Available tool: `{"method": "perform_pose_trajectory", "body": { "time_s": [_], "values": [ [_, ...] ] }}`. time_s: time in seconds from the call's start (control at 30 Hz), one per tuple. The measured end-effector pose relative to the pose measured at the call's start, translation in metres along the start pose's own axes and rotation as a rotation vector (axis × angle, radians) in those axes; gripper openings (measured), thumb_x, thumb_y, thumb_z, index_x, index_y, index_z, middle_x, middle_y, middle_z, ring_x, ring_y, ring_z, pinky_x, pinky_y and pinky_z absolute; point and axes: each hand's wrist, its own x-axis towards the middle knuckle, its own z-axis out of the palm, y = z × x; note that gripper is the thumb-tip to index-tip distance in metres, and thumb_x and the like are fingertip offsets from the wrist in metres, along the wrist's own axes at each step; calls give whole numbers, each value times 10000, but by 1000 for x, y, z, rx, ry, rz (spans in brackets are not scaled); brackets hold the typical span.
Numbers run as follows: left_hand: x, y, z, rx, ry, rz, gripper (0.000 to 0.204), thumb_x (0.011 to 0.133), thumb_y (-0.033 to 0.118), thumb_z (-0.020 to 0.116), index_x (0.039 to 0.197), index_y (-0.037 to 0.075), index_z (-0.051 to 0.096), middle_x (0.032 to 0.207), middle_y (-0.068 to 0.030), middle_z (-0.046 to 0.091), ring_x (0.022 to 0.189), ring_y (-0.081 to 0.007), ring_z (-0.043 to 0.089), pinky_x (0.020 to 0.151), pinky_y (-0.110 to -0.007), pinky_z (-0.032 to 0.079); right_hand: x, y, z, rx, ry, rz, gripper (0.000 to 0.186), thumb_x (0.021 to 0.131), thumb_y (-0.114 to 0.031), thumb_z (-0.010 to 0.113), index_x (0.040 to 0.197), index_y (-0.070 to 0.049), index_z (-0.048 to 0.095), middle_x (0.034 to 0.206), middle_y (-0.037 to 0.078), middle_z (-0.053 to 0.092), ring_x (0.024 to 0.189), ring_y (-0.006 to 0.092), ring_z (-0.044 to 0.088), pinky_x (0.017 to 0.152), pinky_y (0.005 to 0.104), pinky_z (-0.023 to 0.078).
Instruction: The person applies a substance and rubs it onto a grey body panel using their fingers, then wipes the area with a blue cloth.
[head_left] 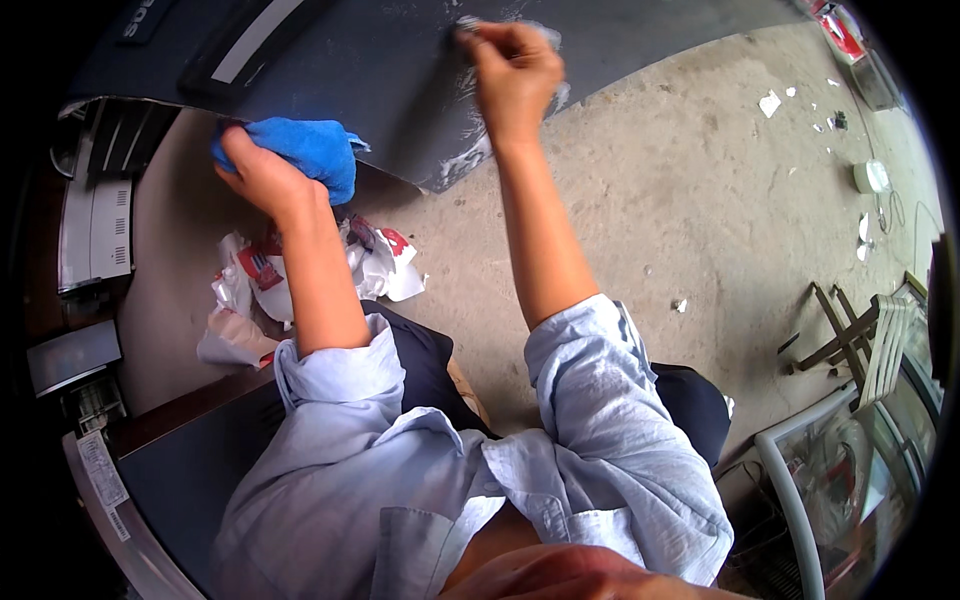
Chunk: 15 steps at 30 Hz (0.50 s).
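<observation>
A dark grey panel with a light strip spans the top of the view. My left hand is closed on a bunched blue cloth, close by the panel's lower edge. Higher up, the fingers of my right hand pinch something small against the panel's face; it is blurred, so its kind is unclear. Whitish smears mark the panel around and below my right hand.
Crumpled white and red paper lies on the concrete floor below the cloth. White scraps are scattered at right. A folding stool and a glass-fronted frame stand at lower right. Appliance parts line the left side.
</observation>
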Motion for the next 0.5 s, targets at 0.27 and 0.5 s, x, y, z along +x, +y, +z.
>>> {"method": "perform_pose_trajectory", "body": {
  "time_s": [0.27, 0.5],
  "values": [
    [-3, 0, 3, -4, 7, -1, 661, 831, 418, 591, 1361, 51, 447, 1282, -177, 537, 1064, -310, 594, 907, -423, 495, -13, -14, 3, -101, -3, -83, 112, 720, -3, 808, 763, 15, 706, 754, 70, 673, 653, 140, 642, 634, 276, 522],
    [1, -3, 1, 7, 11, 16, 655, 827, 423, 595, 1344, 45, 456, 1278, -178, 539, 1056, -309, 595, 914, -422, 491, 9, 12, -9, 86, 75, 68, 102, 731, -12, 795, 777, 18, 709, 741, 80, 684, 662, 139, 642, 644, 266, 520]
  ]
}}
